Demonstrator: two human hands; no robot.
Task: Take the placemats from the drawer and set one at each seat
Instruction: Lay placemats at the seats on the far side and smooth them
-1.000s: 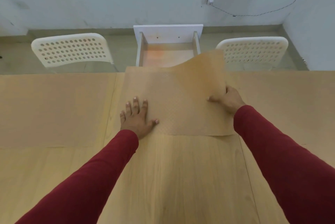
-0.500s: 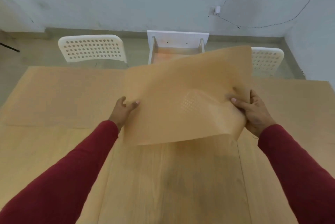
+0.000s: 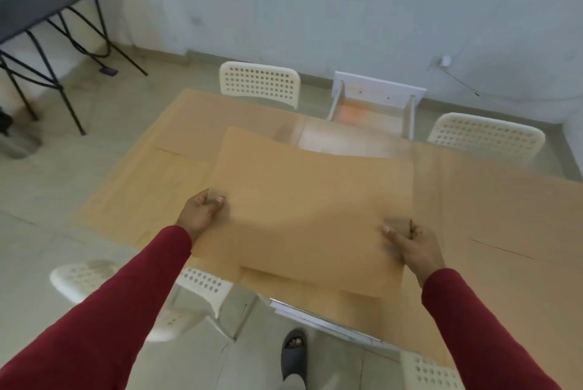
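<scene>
A tan placemat [image 3: 303,209] hangs flat above the wooden table [image 3: 492,209], over its near left part. My left hand [image 3: 202,211] pinches the mat's left edge, thumb on top. My right hand [image 3: 413,243] pinches its near right corner. Another tan placemat [image 3: 157,175] lies on the table's left side. The open white drawer [image 3: 372,108] juts out from the table's far side between two chairs; its floor looks bare.
White perforated chairs stand at the far left [image 3: 260,83], far right [image 3: 485,134], near left [image 3: 126,291] and near right [image 3: 429,374]. A black folding table [image 3: 41,11] is against the wall at the left. My sandalled foot [image 3: 295,355] is on the floor.
Both hands lifted the placemat off the table and carried it toward me and to the left. My view swung left and back, so the near table edge and chairs now show.
</scene>
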